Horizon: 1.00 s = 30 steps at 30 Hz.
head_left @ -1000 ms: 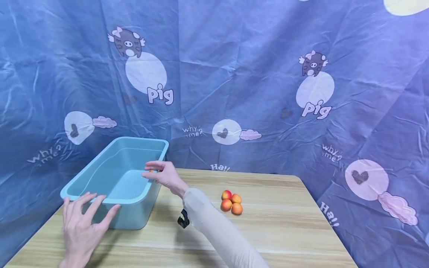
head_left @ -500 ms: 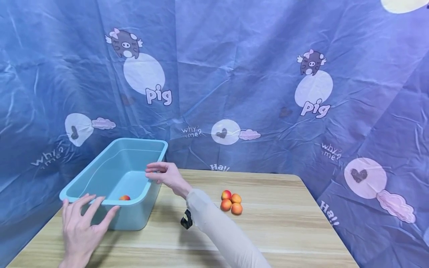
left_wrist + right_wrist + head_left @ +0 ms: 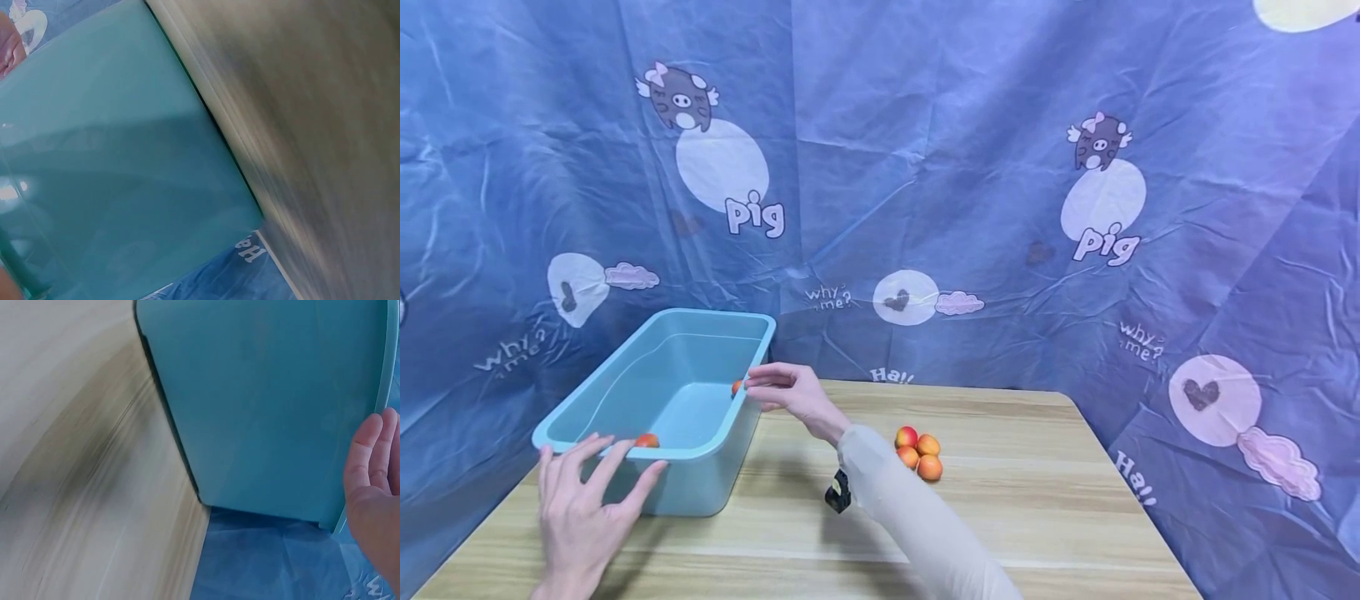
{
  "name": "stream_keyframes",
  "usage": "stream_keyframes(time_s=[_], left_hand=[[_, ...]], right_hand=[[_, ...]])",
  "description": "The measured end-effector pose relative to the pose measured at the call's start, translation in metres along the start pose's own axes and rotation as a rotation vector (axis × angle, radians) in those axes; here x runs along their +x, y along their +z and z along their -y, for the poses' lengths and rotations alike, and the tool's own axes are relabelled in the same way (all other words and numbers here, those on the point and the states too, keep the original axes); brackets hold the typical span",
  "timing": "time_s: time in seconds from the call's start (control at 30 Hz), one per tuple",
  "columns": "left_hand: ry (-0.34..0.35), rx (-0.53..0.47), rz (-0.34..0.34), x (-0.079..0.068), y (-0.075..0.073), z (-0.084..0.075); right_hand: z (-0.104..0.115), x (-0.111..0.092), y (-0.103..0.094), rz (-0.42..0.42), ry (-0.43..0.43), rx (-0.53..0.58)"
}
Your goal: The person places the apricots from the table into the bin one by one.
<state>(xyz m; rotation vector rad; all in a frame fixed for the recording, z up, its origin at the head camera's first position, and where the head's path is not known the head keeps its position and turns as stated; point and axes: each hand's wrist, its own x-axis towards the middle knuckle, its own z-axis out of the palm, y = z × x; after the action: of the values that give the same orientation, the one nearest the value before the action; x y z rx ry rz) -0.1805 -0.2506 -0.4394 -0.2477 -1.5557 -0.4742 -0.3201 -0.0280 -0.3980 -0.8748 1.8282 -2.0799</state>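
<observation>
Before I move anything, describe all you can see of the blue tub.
The tub is oblong, open on top, light blue, smooth, apparently plastic, with a rounded rim. It stands upright on the wooden table, near the blue cloth. One orange fruit shows at its near end, another by its right wall. The left grip rests on the near rim; the right grip is at the right rim, contact unclear.

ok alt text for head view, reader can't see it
A left hand touches the near end of a blue tub, a right hand at its right side; two orange fruits show inside, four more fruits on a wooden table.
</observation>
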Motion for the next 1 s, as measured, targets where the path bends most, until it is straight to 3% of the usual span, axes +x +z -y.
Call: stream_keyframes(time_s=[0.53,1.0], left_hand=[[-0.004,0.0,0.034,0.001,0.002,0.009],[0.0,0.014,0.036,-0.001,0.0,0.007]], right_hand=[[-0.015,-0.025,-0.051,0.031,0.034,-0.045],[-0.024,-0.061,-0.1,0.021,0.145,-0.059]])
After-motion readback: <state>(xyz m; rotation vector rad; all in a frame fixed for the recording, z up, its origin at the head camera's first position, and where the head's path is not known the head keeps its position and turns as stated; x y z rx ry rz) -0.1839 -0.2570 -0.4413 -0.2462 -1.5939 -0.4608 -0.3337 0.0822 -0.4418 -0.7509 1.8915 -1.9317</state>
